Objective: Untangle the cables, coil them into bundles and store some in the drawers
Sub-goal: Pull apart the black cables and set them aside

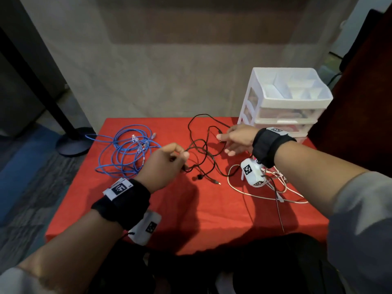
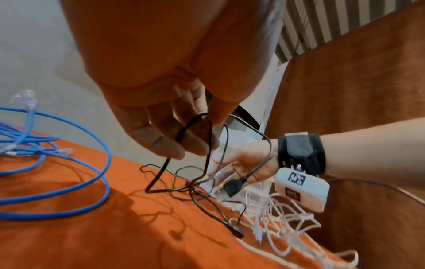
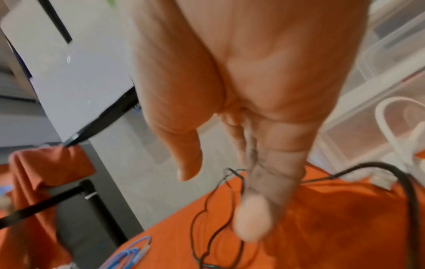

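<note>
A: Nearest the front edge of the table (image 1: 191, 219), left hand (image 1: 163, 166) pinches a loop of the black cable (image 1: 199, 149) between thumb and fingertips, lifted off the cloth. Probably to hold the knot up where it can be seen.

B: Right hand (image 1: 237, 139)?

A: Further in, toward the right edge. Fingers mostly straight, reaching at a black strand near its plug; can't tell if it actually grips. Looks like it's there to feed an end back through.

B: Other cables?

A: White cable (image 1: 265, 187) heaped loose near the right edge, under the right wrist. Blue cable (image 1: 125, 151) sprawled by the left edge, uncoiled.

B: Drawers?

A: Drawer unit (image 1: 284, 102) at the far right corner, drawers closed. Nothing coiled yet, I'd say.
</note>
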Motion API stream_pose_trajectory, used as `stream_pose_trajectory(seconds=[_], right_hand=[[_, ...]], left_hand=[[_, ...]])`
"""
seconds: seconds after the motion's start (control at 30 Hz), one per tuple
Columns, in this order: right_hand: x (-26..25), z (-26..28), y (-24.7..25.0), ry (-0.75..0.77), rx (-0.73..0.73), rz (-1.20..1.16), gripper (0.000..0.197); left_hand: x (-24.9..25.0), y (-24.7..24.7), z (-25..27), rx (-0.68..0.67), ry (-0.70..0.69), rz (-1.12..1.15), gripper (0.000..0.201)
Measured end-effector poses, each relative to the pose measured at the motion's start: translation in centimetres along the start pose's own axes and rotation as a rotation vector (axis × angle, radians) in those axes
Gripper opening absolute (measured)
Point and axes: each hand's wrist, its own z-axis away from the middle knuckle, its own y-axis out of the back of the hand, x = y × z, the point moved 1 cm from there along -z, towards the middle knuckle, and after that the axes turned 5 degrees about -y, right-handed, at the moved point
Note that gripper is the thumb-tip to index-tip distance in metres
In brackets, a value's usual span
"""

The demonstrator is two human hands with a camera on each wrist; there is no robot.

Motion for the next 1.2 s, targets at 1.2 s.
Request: stream_pose_trajectory(seconds=[1.2], right_hand=[[-10.1,9.5,-0.8,0.707,0.062,-0.087,0.026]], left_hand=[[-0.2,10.5,2.3,0.424,0.157,0.135,0.013]])
